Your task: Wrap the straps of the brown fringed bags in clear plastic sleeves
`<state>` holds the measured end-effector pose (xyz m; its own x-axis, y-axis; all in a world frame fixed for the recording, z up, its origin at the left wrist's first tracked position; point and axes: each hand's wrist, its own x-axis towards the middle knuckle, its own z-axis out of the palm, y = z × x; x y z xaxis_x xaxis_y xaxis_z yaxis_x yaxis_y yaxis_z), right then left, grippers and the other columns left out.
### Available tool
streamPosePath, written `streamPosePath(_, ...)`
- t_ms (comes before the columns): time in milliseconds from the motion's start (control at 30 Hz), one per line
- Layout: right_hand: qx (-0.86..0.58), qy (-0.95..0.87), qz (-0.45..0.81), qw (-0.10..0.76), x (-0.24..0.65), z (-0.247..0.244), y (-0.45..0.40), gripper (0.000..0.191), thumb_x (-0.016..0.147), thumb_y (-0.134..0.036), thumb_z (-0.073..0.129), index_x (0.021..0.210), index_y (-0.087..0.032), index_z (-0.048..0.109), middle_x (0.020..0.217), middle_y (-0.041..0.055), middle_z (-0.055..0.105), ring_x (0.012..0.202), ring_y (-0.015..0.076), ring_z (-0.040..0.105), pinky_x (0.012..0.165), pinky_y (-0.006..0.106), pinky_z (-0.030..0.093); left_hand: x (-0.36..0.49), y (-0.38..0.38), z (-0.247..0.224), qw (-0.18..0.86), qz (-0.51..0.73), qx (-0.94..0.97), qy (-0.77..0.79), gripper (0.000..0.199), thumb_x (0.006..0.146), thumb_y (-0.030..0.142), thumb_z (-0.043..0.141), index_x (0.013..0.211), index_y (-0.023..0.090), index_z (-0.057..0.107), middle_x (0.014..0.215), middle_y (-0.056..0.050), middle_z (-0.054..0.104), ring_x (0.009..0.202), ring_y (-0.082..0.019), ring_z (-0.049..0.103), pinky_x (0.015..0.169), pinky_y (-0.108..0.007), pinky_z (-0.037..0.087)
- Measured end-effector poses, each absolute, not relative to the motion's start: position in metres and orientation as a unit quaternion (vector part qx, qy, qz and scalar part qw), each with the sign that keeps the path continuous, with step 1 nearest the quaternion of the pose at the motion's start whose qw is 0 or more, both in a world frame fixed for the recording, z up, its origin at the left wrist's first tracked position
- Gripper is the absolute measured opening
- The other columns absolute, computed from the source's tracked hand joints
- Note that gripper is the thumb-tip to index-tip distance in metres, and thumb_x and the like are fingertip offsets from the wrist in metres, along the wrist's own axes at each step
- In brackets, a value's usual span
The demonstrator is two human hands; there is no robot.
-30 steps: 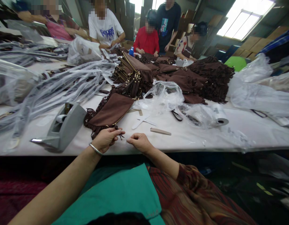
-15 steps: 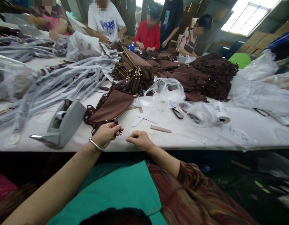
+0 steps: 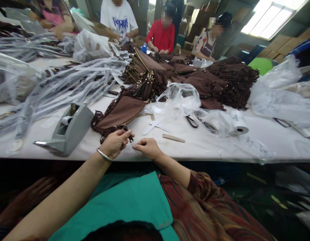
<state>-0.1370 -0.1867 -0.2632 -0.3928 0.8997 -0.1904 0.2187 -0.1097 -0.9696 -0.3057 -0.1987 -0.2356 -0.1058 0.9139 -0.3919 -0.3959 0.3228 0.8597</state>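
Note:
A brown fringed bag (image 3: 122, 112) with a gold zipper lies flat on the pale table. At its near corner, my left hand (image 3: 115, 142) pinches a short dark zipper pull (image 3: 130, 136) between thumb and fingers. Just to the right, my right hand (image 3: 149, 147) is closed, with thumb and forefinger pressed together close to the end of the pull. Whatever sits in that pinch, if anything, is too small to make out. Left of the bag stands a grey tape dispenser (image 3: 74, 129).
Brown fringed bags (image 3: 205, 77) are heaped behind. Wrapped straps (image 3: 67, 83) spread over the left side. Crumpled clear plastic (image 3: 181, 98), a white roll (image 3: 240, 125) and a flat tan strip (image 3: 173, 138) lie to the right. Several people work across the table; another person's hand (image 3: 31, 197) shows at lower left.
My right hand has come slightly closer to the pull in my left hand. Another person's hand has appeared at lower left. The whole view has shifted a little.

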Motion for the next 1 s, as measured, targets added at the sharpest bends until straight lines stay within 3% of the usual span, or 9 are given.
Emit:
streamPosePath(567,-0.461,-0.629,0.561,0.278,-0.142,-0.26,-0.186,0.021,0.068,-0.036,0.072,0.066,-0.014,0.07,0.058,-0.0012,0.061,0.056,0.0105,0.051,0.055,0.022,0.036,-0.305,-0.198,-0.249,0.584,0.527,0.277,0.552,0.039,0.059,0.04,0.085,0.075,0.01,0.066,0.075,-0.008,0.068,0.04,-0.001,0.035,0.036,-0.017,0.019)
streamPosePath(1000,-0.503,-0.47,0.672,0.273,-0.146,-0.269,-0.191,0.027,0.065,-0.04,0.074,0.063,-0.016,0.062,0.044,-0.0053,0.049,0.04,0.0075,0.04,0.041,0.021,0.029,-0.297,-0.202,-0.249,0.559,0.563,0.26,0.551,0.039,0.058,0.042,0.085,0.072,0.01,0.069,0.059,-0.002,0.059,0.04,-0.002,0.033,0.036,-0.018,0.016)
